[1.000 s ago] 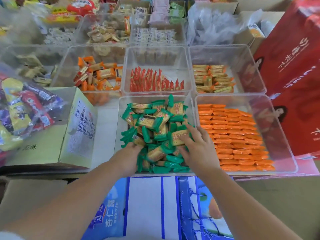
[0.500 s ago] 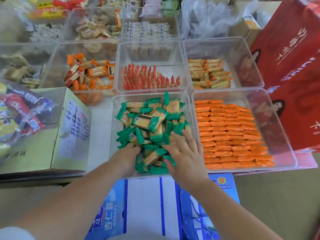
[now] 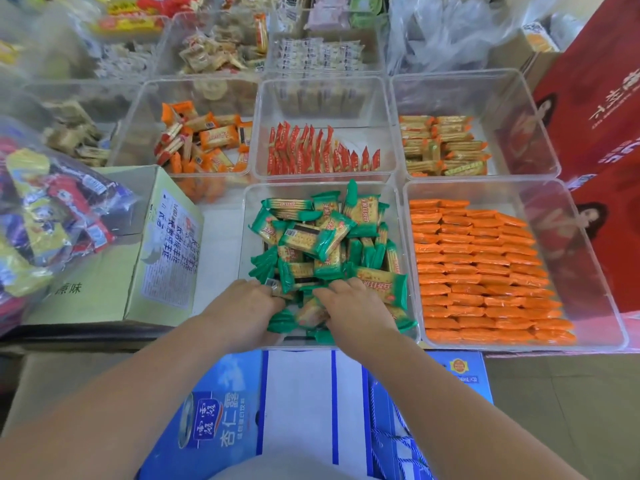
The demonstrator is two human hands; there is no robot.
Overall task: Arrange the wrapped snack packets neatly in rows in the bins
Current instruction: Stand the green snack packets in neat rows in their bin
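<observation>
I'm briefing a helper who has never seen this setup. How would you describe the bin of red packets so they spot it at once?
Find the big red gift boxes on the right, then the front bin of jumbled green packets left of the orange rows. The clear bin directly behind the green one is it: only there do red packets stand on edge in one row.

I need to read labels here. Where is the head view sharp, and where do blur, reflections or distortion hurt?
Head view: green packets in the centre are crisp, print visible; bagged snacks at the left edge and back-row packets smear; the red box reflects in the right bins' clear walls; their rims bow with the wide lens; light is soft, shadows faint.
</observation>
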